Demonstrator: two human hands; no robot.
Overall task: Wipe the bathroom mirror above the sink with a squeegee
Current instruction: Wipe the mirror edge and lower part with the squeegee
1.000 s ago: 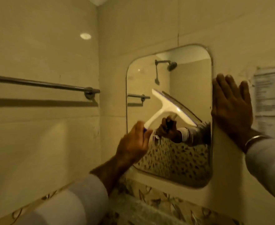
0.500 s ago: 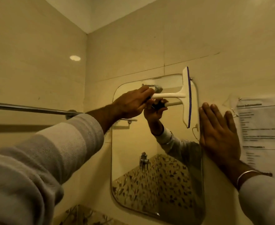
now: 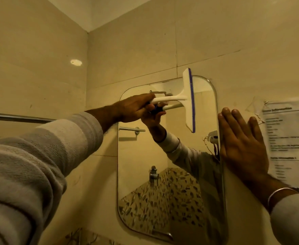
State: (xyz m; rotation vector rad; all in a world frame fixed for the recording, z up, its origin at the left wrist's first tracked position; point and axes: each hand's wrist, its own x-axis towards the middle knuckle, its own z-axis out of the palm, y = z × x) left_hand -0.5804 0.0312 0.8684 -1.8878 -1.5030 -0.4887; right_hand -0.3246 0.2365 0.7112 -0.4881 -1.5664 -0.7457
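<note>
Against mirror [image 3: 162, 183], left hand [image 3: 134, 108] gripping squeegee [image 3: 189, 99]

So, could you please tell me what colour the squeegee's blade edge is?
Blue-purple, along the white squeegee; head view.

Both arms w/ long sleeves, pale grey, soft knit-type fabric. Left sleeve [image 3: 39, 165] bunches into thick folds, faint horizontal banding; cuff sits partway up the forearm, so wrist and lower forearm are bare. Right sleeve [image 3: 293, 218] reaches approx. to the wrist. Thin metal bangle [image 3: 279, 191], silver-toned, sits just above that cuff. Left hand [image 3: 136, 108] and right hand [image 3: 242, 145] bare, no gloves, no rings visible.
</note>
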